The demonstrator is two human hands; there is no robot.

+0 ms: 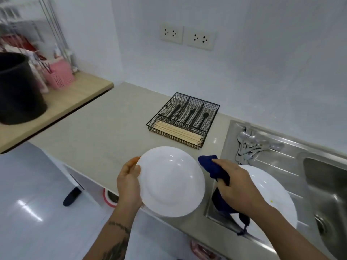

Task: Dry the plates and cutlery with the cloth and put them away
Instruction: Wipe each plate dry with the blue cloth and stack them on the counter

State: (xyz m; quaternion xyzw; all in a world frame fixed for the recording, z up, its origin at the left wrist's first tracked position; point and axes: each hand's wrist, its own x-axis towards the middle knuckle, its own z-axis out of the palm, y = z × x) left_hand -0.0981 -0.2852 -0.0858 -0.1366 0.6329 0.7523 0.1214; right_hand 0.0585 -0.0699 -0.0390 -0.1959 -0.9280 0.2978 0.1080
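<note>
My left hand [129, 182] grips the left rim of a white plate [171, 182], held above the counter's front edge with its underside towards me. Just right of that plate, my right hand [235, 182] holds a dark blue cloth [213, 168], whose tail hangs down below the wrist. A second white plate [272, 196] lies on the steel draining board under my right arm. Several metal spoons and forks [250, 144] lie in a heap at the back of the draining board.
A black wire cutlery tray [183, 119] with wooden chopsticks and black cutlery sits on the beige counter [97, 132]. The sink basin [328, 190] is at the right. At the left, a wooden shelf [62, 107] carries a black pot [18, 89], a pink basket [60, 76] and a rack.
</note>
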